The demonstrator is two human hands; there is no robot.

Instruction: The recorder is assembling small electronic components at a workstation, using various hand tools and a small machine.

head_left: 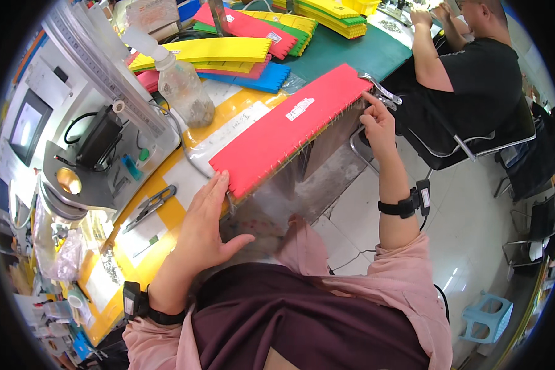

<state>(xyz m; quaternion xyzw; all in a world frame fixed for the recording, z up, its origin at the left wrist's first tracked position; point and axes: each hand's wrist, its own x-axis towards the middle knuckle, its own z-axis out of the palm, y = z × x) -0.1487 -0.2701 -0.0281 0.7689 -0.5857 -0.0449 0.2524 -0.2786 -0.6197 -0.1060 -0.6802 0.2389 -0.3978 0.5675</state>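
Observation:
A long red foam-like strip (290,129) with notched ends and a white label lies slanted along the table's near edge. Fine hair-like wires or threads line its near side. My left hand (202,231) is open, fingers together and thumb spread, with its fingertips at the strip's lower left corner. At the other end, the stretched index finger of my right hand (379,126) touches the near edge, while its other fingers curl loosely with nothing visible in them. Beside that finger, a metal clip (382,91) sits on the strip's right end.
Stacked yellow, green, red and blue strips (246,52) lie behind. A clear squeeze bottle (185,92) and a metal stand (117,98) with a black device are at the left. A utility knife (149,208) lies nearby. A co-worker (468,80) sits at the far right; a blue stool (488,316) stands on the floor.

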